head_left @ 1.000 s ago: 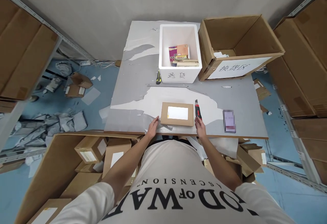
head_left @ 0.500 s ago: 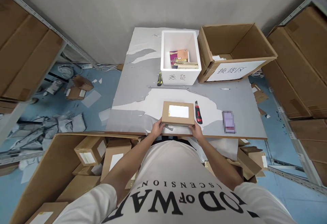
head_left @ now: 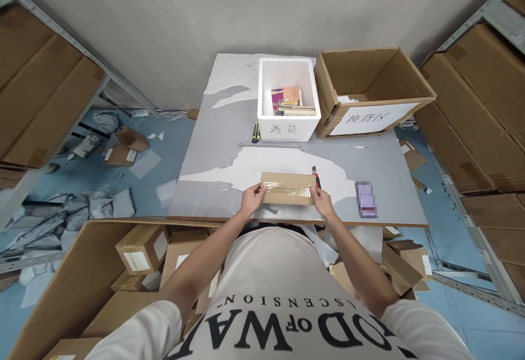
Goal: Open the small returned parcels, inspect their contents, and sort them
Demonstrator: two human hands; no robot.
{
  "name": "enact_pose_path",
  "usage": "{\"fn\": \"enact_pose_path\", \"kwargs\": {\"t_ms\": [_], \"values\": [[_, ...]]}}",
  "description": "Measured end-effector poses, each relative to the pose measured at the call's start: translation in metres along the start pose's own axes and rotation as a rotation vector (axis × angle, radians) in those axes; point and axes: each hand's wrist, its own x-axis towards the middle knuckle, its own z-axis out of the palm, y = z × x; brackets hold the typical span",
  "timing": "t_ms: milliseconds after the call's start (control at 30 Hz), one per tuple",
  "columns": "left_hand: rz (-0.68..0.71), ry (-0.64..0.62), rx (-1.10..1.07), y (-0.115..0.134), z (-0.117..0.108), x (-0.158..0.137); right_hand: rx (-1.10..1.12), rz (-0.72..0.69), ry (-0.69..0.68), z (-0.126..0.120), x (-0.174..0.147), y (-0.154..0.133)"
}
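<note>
Both hands hold the small box (head_left: 288, 189), out in front of the person at the near side of the worktop (head_left: 205, 196). The left hand (head_left: 251, 199) has its fingers clamped on the 9 o'clock end, and the right hand (head_left: 322, 201) has its fingers clamped on the 3 o'clock end. With one hand at each end, the box likely can't tip or slip. A side with shiny tape faces up, maybe so the person can see it well. I can't tell if the box touches the worktop. The red knife (head_left: 315, 176) is at 2 o'clock, just beside the box and partly hidden, so it could get bumped. It is probably put there to be easy to grab. The phone (head_left: 366, 199) lies at 3 o'clock, apart from the right hand. At 12 o'clock stands the white tub (head_left: 289, 130) with books (head_left: 293, 100) in it, and the yellow knife (head_left: 256, 132) is next to it, at 11. The carton (head_left: 356, 73) sits between 1 and 2 o'clock, its top open. Both have writing on the front, maybe to keep things sorted. At 8 o'clock, below the worktop, a big bin (head_left: 65, 283) holds more boxes (head_left: 141, 248).
</note>
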Motion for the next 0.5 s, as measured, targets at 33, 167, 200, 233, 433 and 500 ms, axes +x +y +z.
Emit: {"fn": "enact_pose_path", "kwargs": {"t_ms": [33,167,200,233,433,500], "values": [[-0.02,0.006,0.008,0.0,0.001,0.002,-0.002,0.008,-0.002,0.001,0.003,0.001],[-0.072,0.026,0.011,-0.004,0.005,0.006,0.011,0.055,-0.005,0.007,0.01,0.006],[-0.073,0.028,0.01,-0.005,0.006,0.007,0.013,0.062,-0.005,0.008,0.011,0.007],[-0.073,0.027,0.01,-0.006,0.006,0.008,0.018,0.066,-0.006,0.008,0.011,0.007],[-0.089,0.007,-0.053,-0.011,0.009,0.014,0.124,0.121,-0.033,0.01,0.017,0.009],[-0.105,0.014,-0.074,-0.013,0.01,0.016,0.188,0.184,-0.05,0.013,0.019,0.012]]}}
